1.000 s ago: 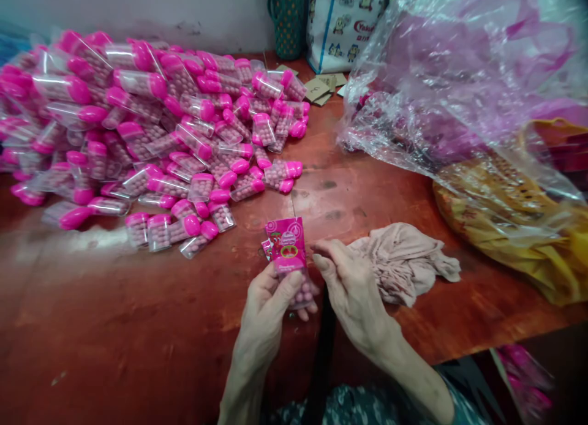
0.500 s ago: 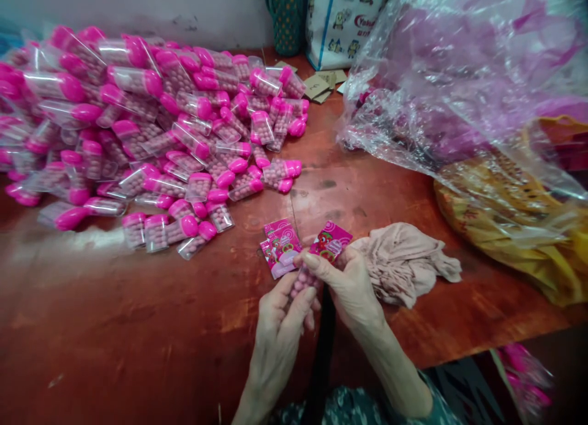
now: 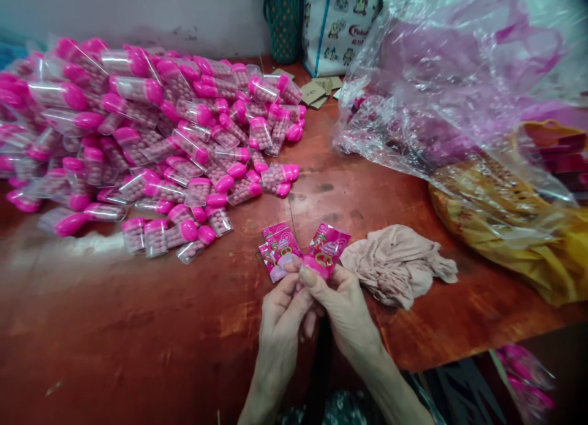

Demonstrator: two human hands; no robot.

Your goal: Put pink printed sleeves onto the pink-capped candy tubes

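Close together near the table's front, my left hand [image 3: 282, 318] and my right hand [image 3: 342, 302] meet with fingers pinched. From my right hand's thumb and fingers a pink printed label [image 3: 328, 244] with a red cartoon figure sticks up. Bright pink shows just under it, at the fingertips. My left hand's fingers close around a small candy container, which is almost wholly covered by the fingers now. Just beyond my left fingertips lie several more pink printed labels [image 3: 278, 247], overlapping on the table.
A large heap of clear candy containers with pink caps [image 3: 184, 131] spreads over the left. Right of my hands lies a crumpled beige cloth [image 3: 399, 263]. Farther right are clear plastic bags [image 3: 441, 88] and a yellow bag [image 3: 496, 229]. Cardboard pieces [image 3: 315, 93] lie at the back.
My hands have drawn closer together. The pink candies that showed between my fingers are now covered. The held label has tilted and shows more of its lower part.
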